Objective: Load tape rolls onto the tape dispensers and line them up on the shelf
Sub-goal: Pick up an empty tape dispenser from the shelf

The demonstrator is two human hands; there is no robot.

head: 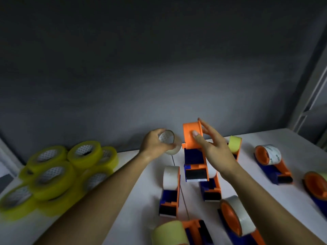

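Observation:
My left hand grips a clear tape roll just above the white shelf, close to the back wall. Right beside it, my right hand holds an orange and blue tape dispenser lifted off the shelf, thumb on the bare orange wheel, fingers spread behind it. No roll sits on that wheel. Several loaded dispensers lie around: one with a clear roll below the left hand, one partly under my right wrist, and one with a yellow roll behind the right hand.
A heap of yellow tape rolls fills the shelf's left side. More loaded dispensers lie at the right, the right edge, the front and front centre. A dark grey wall stands behind; a metal upright rises at right.

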